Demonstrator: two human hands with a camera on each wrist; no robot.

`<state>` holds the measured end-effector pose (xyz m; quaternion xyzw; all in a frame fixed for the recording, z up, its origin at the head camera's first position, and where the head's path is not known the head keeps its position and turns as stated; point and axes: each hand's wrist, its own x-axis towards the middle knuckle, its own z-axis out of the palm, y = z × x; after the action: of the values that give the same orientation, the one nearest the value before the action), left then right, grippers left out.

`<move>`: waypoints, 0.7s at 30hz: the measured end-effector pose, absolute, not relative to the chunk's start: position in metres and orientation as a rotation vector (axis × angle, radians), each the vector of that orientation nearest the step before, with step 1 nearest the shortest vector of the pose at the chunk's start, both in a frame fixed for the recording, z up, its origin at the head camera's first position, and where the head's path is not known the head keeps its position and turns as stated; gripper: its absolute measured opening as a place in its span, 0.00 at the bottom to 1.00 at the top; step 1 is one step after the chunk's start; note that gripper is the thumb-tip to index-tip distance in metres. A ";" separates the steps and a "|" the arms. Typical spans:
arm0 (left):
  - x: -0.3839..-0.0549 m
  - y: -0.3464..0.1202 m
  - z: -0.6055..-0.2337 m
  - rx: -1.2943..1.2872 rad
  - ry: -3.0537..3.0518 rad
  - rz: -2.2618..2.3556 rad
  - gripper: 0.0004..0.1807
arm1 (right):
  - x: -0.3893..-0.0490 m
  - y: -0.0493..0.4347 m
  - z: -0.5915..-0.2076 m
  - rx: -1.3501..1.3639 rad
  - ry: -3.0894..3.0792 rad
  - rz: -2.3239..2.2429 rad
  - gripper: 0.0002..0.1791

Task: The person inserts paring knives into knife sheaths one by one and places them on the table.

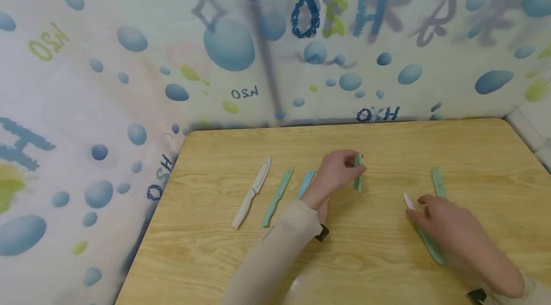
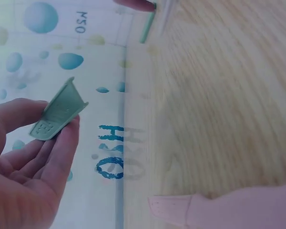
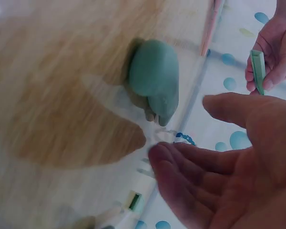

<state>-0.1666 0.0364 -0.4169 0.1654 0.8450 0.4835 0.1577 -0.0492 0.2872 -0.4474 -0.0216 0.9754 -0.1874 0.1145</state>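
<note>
Contact with the bare pale blade [image 1: 409,201] of the green knife [image 1: 432,246], its tip pointing to eleven o'clock, could nick the right hand [image 1: 452,233], whose thumb and fingers stand apart close to it, gripping nothing. Toward ten o'clock from that rounded, matt handle [image 3: 155,71], the left hand [image 1: 333,171] pinches a thin-walled, trough-shaped green sheath [image 2: 64,109]; its smooth, seemingly plastic sides could slip if the pinch loosened.

my beige sleeve [image 1: 267,257], green sheath [image 2: 62,109], green knife handle [image 1: 431,246] with white blade [image 1: 408,201], yellowish wood-grain table [image 1: 366,247], white wall [image 1: 292,73] with blue and lime drops [image 1: 229,44]
</note>
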 end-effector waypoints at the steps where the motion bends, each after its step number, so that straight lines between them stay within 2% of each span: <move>1: -0.165 0.034 -0.418 0.460 2.405 1.431 0.17 | -0.047 0.288 -0.449 -0.070 2.861 -0.536 0.30; 5: -0.159 0.023 -0.421 0.361 2.322 1.624 0.14 | -0.038 0.293 -0.453 -0.089 2.863 -0.492 0.24; 11: -0.155 0.007 -0.429 0.187 2.073 1.931 0.17 | -0.033 0.293 -0.454 -0.068 2.805 -0.484 0.23; 21: -0.150 -0.017 -0.444 0.111 1.720 2.244 0.16 | -0.031 0.285 -0.460 -0.106 2.833 -0.456 0.15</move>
<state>-0.1504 -0.0168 -0.4444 0.0388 0.6004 0.7835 0.1553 -0.0310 0.2852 -0.4600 -0.0366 0.9777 -0.1574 0.1344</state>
